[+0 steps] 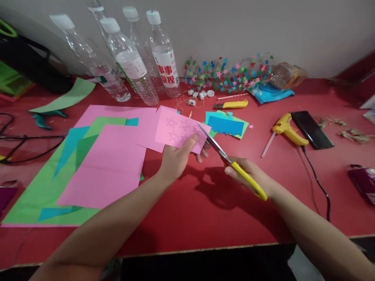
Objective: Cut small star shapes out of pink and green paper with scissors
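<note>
My left hand [178,158] pinches a pink paper piece [164,130] with several stars drawn on it, thumb on top and fingers beneath. My right hand [246,171] is closed on scissors [249,180] with yellow handles. The scissor blades point up and left and reach the right part of the pink piece, over a drawn star. Behind the hands lie small blue and green paper pieces [225,125], with one small pink star [251,126] beside them. Large pink sheets [111,168] and green sheets [32,195] spread to the left.
Plastic bottles [165,62] stand at the back left. A star-covered clear bottle [231,74] lies by the wall. A yellow cutter [234,104] lies before it. To the right are a yellow glue gun [290,130] with its cord and a black phone [313,128].
</note>
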`<state>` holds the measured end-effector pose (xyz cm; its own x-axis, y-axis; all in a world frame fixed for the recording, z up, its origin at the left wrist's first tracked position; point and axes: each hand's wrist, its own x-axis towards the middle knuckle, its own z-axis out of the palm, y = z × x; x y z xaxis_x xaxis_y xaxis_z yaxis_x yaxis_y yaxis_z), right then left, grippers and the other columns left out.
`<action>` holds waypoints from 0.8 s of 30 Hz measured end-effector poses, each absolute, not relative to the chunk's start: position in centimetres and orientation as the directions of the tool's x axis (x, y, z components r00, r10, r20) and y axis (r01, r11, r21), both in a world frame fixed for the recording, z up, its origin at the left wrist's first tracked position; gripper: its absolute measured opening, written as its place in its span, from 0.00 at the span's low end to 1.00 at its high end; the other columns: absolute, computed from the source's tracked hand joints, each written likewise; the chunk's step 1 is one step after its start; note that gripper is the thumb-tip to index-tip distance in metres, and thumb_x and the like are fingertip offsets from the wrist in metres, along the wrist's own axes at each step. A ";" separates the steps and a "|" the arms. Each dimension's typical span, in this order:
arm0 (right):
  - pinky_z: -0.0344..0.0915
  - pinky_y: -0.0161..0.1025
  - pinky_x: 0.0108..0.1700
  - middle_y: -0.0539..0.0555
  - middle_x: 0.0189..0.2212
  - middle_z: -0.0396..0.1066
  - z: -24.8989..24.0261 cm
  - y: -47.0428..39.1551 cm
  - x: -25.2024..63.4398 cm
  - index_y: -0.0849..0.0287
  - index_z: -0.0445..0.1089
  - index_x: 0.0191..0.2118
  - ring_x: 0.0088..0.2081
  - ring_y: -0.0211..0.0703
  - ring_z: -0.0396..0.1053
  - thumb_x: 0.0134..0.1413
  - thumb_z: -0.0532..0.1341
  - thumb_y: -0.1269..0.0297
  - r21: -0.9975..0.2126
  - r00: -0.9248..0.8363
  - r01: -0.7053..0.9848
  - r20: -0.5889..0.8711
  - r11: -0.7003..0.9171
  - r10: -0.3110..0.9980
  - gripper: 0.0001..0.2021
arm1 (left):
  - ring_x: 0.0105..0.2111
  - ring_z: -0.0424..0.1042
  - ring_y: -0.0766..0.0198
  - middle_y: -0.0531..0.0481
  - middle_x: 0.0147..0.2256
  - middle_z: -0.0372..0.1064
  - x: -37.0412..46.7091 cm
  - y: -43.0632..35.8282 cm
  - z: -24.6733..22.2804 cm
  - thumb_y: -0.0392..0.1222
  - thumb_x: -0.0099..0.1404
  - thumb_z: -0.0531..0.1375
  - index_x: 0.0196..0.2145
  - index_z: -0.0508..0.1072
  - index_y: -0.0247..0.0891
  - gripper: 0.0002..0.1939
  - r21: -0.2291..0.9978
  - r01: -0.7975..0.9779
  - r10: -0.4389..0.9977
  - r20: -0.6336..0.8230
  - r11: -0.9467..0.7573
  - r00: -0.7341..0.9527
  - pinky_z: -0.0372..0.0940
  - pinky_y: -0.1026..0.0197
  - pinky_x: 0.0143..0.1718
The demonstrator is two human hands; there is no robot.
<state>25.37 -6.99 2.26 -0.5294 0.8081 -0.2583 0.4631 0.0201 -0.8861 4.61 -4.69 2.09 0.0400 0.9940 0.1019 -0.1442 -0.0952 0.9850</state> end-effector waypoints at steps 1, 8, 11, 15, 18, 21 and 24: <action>0.48 0.35 0.22 0.44 0.17 0.54 2.2 -7.0 25.3 0.56 0.53 0.25 0.19 0.33 0.53 0.56 0.55 0.40 -0.890 -0.526 0.455 -0.260 0.010 0.810 0.24 | 0.27 0.76 0.61 0.43 0.29 0.76 4.6 -4.7 2.1 0.44 0.65 0.55 0.31 0.72 0.32 0.13 0.984 -0.151 0.994 0.099 -0.091 0.041 0.67 0.65 0.20; 0.48 0.34 0.20 0.43 0.15 0.54 1.6 -7.1 25.3 0.56 0.54 0.26 0.17 0.32 0.52 0.57 0.56 0.41 -0.902 -0.522 0.432 -0.273 -0.025 0.808 0.23 | 0.22 0.73 0.64 0.46 0.26 0.74 4.6 -4.7 1.8 0.45 0.66 0.55 0.30 0.72 0.32 0.14 0.976 -0.204 0.992 0.099 -0.082 0.074 0.67 0.64 0.19; 0.48 0.35 0.20 0.43 0.15 0.54 1.4 -7.0 25.3 0.55 0.53 0.25 0.17 0.32 0.52 0.55 0.57 0.41 -0.903 -0.517 0.428 -0.264 -0.020 0.814 0.23 | 0.18 0.69 0.67 0.47 0.24 0.74 4.5 -4.7 1.8 0.44 0.66 0.54 0.29 0.72 0.33 0.14 0.978 -0.188 0.991 0.103 -0.086 0.082 0.66 0.64 0.20; 0.47 0.35 0.19 0.42 0.14 0.53 1.5 -7.0 25.2 0.55 0.53 0.24 0.16 0.32 0.51 0.53 0.60 0.41 -0.909 -0.512 0.417 -0.263 -0.032 0.817 0.24 | 0.18 0.69 0.68 0.47 0.24 0.73 4.4 -4.7 1.8 0.44 0.66 0.54 0.27 0.72 0.33 0.14 0.979 -0.183 0.990 0.108 -0.091 0.087 0.66 0.64 0.21; 0.47 0.35 0.19 0.42 0.14 0.53 2.1 -7.2 25.1 0.55 0.54 0.25 0.16 0.32 0.50 0.54 0.60 0.42 -0.909 -0.486 0.412 -0.276 -0.061 0.829 0.23 | 0.19 0.70 0.68 0.47 0.25 0.74 4.3 -4.6 1.8 0.43 0.66 0.54 0.28 0.71 0.33 0.13 0.979 -0.185 0.990 0.099 -0.081 0.095 0.66 0.64 0.21; 0.46 0.35 0.19 0.43 0.15 0.53 2.6 -7.4 25.1 0.55 0.55 0.25 0.16 0.32 0.50 0.54 0.59 0.41 -0.907 -0.468 0.414 -0.285 -0.078 0.836 0.23 | 0.20 0.70 0.67 0.47 0.26 0.74 4.3 -4.6 1.8 0.43 0.66 0.53 0.29 0.71 0.33 0.12 0.981 -0.180 0.990 0.094 -0.074 0.105 0.66 0.65 0.20; 0.46 0.34 0.19 0.42 0.15 0.52 2.7 -7.4 25.1 0.55 0.54 0.25 0.16 0.31 0.50 0.53 0.59 0.41 -0.901 -0.466 0.427 -0.287 -0.071 0.837 0.23 | 0.19 0.70 0.67 0.47 0.26 0.74 4.2 -4.6 1.9 0.42 0.66 0.53 0.30 0.71 0.33 0.12 0.979 -0.185 0.988 0.104 -0.082 0.112 0.65 0.65 0.19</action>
